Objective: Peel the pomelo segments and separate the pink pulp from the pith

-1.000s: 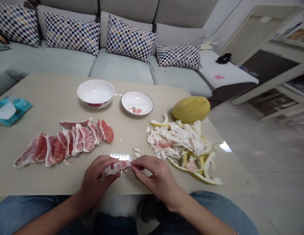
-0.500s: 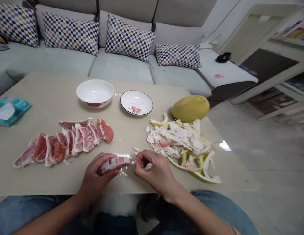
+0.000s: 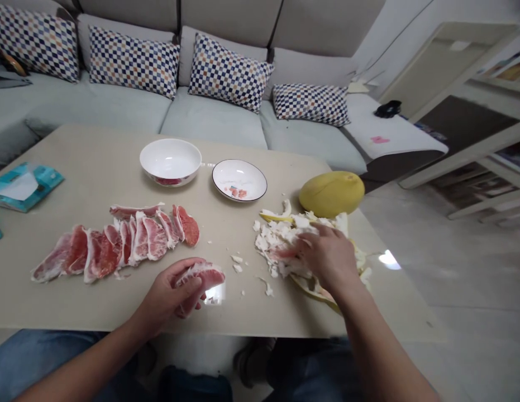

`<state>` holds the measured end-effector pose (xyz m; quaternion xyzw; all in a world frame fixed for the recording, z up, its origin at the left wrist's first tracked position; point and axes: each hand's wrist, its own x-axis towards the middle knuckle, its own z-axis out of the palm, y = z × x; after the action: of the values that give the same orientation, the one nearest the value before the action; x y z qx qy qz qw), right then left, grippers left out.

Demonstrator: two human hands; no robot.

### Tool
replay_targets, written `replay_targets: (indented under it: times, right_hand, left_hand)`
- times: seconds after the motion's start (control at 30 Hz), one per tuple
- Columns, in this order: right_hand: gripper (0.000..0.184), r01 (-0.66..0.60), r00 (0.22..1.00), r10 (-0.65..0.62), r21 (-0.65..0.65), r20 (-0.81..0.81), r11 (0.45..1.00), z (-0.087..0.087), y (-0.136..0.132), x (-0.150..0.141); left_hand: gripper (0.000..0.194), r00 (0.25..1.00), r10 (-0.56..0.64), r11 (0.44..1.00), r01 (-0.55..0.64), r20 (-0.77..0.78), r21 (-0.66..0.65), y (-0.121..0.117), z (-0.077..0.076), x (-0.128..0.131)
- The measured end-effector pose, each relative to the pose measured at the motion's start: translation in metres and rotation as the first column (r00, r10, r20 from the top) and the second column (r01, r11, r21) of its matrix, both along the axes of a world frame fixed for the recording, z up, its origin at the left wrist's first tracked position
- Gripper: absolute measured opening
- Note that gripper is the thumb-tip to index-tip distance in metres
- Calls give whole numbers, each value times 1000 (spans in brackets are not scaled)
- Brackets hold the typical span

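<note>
My left hand point(image 3: 170, 296) is closed around a pink pomelo segment point(image 3: 209, 276) above the table's front edge. White membrane still covers part of that segment. Over the pile of white pith and peel point(image 3: 280, 237) at the right, my right hand point(image 3: 329, 254) reaches down with its fingers somewhat apart, and nothing shows in them. Some of its fingertips are hidden among the scraps. Left of my hands lies a row of pomelo segments point(image 3: 140, 240), with one more behind the row.
A white bowl point(image 3: 171, 159) and a dark-rimmed plate point(image 3: 238, 180) stand at the back. A whole yellow pomelo point(image 3: 332, 194) sits behind the peel. At the far left is a tissue pack point(image 3: 46, 181). Small pith scraps point(image 3: 237, 268) dot the table point(image 3: 129, 310). Behind it runs a sofa point(image 3: 215, 120).
My right hand has left the segment and moved right, over the peel pile. The segment has turned in my left hand, showing more pink flesh. A pith shred now lies on the table between my hands.
</note>
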<state>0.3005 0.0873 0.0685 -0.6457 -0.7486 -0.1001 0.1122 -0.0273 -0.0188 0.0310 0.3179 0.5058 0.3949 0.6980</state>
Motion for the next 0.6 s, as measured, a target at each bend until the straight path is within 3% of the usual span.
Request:
replay_targets:
  times: [0.1,0.17,0.27,0.33,0.4,0.5,0.53,0.6]
  right_hand:
    - [31,-63,984,81,119,-157,991,1,-8,-16]
    - [29,-171,941,187,81,-283,982,0,-21,-39]
    - [24,-430,775,329,-69,-539,900,-6,-40,-74]
    - [24,-511,695,376,-53,-613,858,-12,-45,-85]
    - [26,-486,715,416,28,-562,874,-17,-41,-83]
    - [27,-374,811,378,100,-447,922,-15,-33,-72]
    - [27,-365,813,360,80,-457,927,-12,-33,-72]
    - [27,-445,741,332,-56,-584,894,-3,-40,-79]
  left_hand:
    - [57,989,-143,987,145,-44,63,1,1,-1]
    - [58,970,-207,963,226,-131,149,-1,0,-1]
    - [56,940,-201,924,275,-274,264,-4,-4,-2]
    - [51,935,-188,914,279,-302,295,-5,-6,-2]
    - [41,923,-175,911,283,-342,299,-4,-7,-2]
    - [32,890,-144,903,297,-433,309,-1,-7,-2]
    - [31,880,-130,887,309,-458,343,0,-7,-2]
    - [30,864,-94,818,351,-495,456,0,-8,-3]
